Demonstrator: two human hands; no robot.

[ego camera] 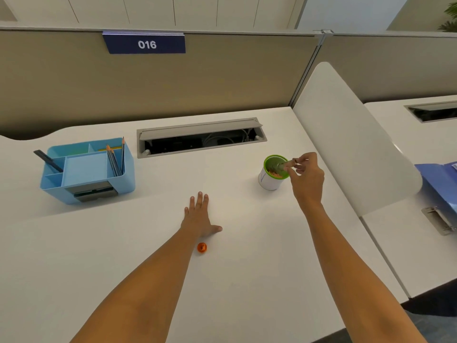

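Green-rimmed cup [270, 181] stands on the white desk [247, 268], right of centre, with orange flecks, seemingly pencil shavings, lying inside. Above its mouth the person's right hand [308, 177] pinches a small greenish piece [284, 165] between thumb and fingertips; blur hides what exactly it is. The left hand [199, 216] lies flat on the desk, fingers straight, holding nothing, well apart from the cup. Just beside that wrist sits a small orange sharpener [202, 247]. Farther left, a blue organiser [57, 194] holds several pencils [115, 162] upright. By the look of it, the step in hand is emptying the piece over the cup. The next move would call for holding it above the mouth so nothing spills, then carrying it toward the sharpener without knocking the light cup.
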